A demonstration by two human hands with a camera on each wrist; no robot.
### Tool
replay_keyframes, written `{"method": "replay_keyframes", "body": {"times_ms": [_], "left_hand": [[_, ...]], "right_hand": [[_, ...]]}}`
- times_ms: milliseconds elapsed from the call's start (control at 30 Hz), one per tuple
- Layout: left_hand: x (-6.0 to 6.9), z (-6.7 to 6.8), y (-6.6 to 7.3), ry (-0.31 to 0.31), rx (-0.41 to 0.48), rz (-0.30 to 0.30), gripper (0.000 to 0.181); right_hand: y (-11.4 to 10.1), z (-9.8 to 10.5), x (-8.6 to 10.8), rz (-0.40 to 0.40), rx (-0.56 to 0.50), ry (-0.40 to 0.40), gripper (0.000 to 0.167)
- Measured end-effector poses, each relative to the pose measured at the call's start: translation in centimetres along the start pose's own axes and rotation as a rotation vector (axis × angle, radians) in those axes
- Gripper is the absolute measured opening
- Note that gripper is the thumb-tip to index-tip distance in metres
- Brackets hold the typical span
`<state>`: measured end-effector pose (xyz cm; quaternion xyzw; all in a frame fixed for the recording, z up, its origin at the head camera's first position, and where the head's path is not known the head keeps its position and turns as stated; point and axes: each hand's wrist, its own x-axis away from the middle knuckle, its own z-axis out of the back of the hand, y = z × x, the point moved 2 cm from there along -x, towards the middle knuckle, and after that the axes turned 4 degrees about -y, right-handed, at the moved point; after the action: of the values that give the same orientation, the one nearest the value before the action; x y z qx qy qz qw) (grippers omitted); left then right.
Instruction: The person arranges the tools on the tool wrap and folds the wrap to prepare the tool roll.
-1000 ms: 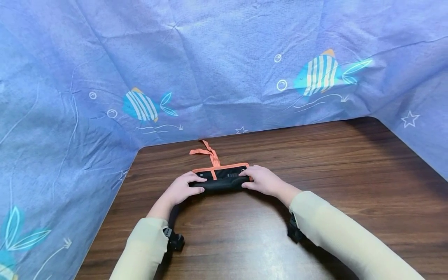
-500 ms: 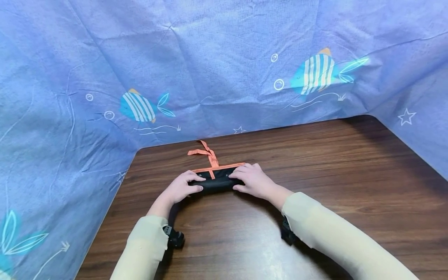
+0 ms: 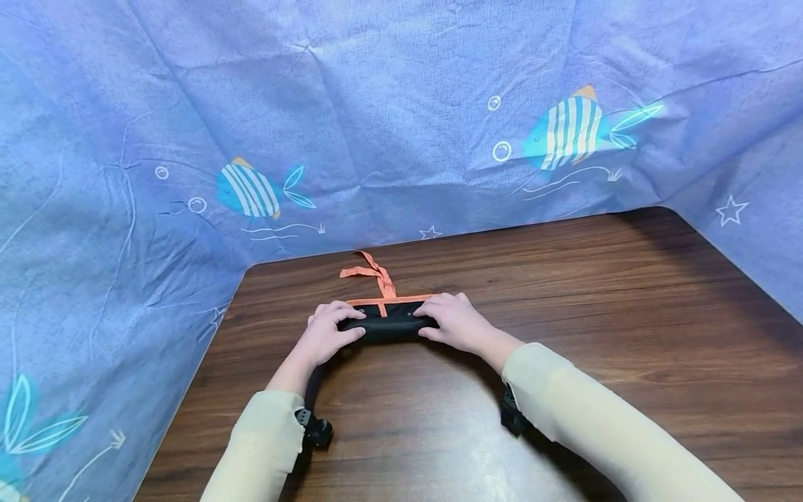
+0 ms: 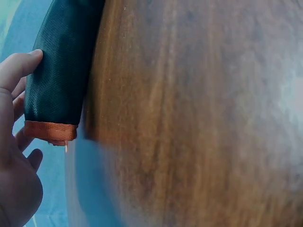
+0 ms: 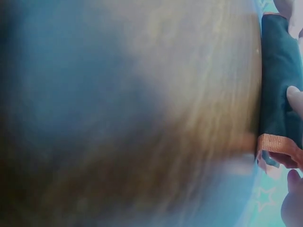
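Observation:
A black fabric tool roll (image 3: 392, 330) with orange edging lies partly rolled up near the far side of the table. Its far flap (image 3: 398, 309) is flat, and an orange tie (image 3: 384, 282) trails from it, away from me. My left hand (image 3: 325, 333) grips the left end of the rolled part, thumb on the near side and fingers over the top. Further right, my right hand (image 3: 456, 322) holds the other end the same way. The left wrist view shows the thumb (image 4: 21, 66) against the roll (image 4: 61, 66). Whatever is inside the roll is hidden.
The dark wood-grain table (image 3: 596, 293) extends to the right and toward me. Behind it and along both sides hangs a blue cloth (image 3: 401, 125) printed with fish. Black wrist cameras (image 3: 318, 432) sit under both cuffs.
My right hand has shifted left along the roll, covering the white print on the flap. The flap's flat strip looks slightly narrower. My left hand has barely moved.

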<state>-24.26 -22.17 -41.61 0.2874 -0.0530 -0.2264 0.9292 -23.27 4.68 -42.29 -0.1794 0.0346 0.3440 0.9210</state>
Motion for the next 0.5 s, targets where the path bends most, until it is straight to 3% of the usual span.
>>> {"method": "replay_keyframes", "body": {"times_ms": [333,500], "left_hand": [[-0.3,-0.8,-0.9,0.026,0.074,0.061,0.033],[-0.4,-0.8,-1.0,0.062,0.071,0.038,0.032]], "right_hand": [[0.4,-0.1,-0.3,-0.061,-0.059,-0.050,0.031],[0.7,-0.3,-0.5,-0.063,-0.081,-0.058,0.031]]}}
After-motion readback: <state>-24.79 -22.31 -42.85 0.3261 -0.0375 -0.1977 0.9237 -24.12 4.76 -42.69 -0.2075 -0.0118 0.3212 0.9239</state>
